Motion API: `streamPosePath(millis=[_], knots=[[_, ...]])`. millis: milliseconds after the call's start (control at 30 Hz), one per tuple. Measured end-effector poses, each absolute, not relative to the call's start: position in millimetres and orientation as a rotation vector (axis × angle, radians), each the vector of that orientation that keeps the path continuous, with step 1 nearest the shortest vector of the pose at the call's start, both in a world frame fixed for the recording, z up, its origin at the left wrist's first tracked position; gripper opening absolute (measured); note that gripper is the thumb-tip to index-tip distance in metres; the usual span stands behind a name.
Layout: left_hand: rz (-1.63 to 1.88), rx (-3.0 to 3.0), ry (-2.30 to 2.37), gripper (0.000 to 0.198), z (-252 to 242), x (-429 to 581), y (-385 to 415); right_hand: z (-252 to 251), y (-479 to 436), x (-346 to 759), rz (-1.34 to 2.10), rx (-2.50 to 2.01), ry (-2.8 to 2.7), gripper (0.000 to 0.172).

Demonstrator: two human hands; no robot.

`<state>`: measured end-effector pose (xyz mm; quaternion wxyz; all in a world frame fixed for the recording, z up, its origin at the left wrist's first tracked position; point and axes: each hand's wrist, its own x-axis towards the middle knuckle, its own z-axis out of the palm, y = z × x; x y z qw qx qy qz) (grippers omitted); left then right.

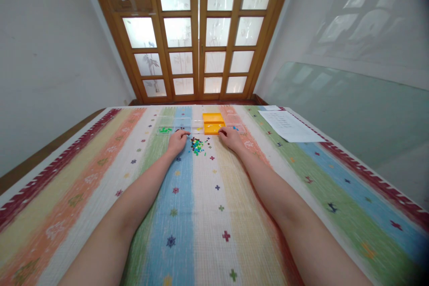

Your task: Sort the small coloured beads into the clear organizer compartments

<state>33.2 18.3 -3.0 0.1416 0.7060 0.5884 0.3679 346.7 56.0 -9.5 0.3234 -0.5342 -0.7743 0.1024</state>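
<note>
A loose pile of tiny coloured pieces, green, yellow, blue, red and dark, lies on the tablecloth; they are too small to name. My left hand is just left of the pile, its thumb and index finger pinched together near the clear container's front edge. My right hand reaches the front right corner of an open yellow box, fingers curled and tips together. A few light pieces show inside the box. Whatever either hand may pinch is too small to make out.
Clear plastic containers stand on both sides of the yellow box; the left one holds green pieces, the right one some blue pieces. A printed paper sheet lies at the right. Beyond the striped tablecloth are wooden glazed doors.
</note>
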Motion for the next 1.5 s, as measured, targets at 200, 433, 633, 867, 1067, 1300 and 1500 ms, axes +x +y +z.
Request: streamPosePath(millis=[200, 433, 633, 867, 1067, 1300, 1500], knots=[[1.245, 1.561, 1.704, 0.045, -1, 25, 25, -7, 54, 347, 0.277, -1.407, -2.045, 0.02], [1.424, 1.31, 1.621, 0.051, -5, 10, 38, -8, 53, 347, 0.242, -1.362, -2.048, 0.021], [1.338, 1.659, 1.618, 0.036, -9, 15, 34, -10, 56, 347, 0.262, -1.396, -2.053, 0.02], [0.859, 2.449, 1.527, 0.037, -7, 28, 20, -8, 56, 347, 0.281, -1.404, -2.053, 0.019], [0.734, 2.531, 1.586, 0.035, -3, 31, 16, -9, 56, 347, 0.272, -1.411, -2.056, 0.02], [0.723, 2.472, 1.752, 0.027, 2, 32, 11, -8, 55, 347, 0.274, -1.39, -2.059, 0.022], [0.739, 2.376, 1.836, 0.025, 4, 31, 10, -11, 57, 348, 0.281, -1.388, -2.059, 0.02]])
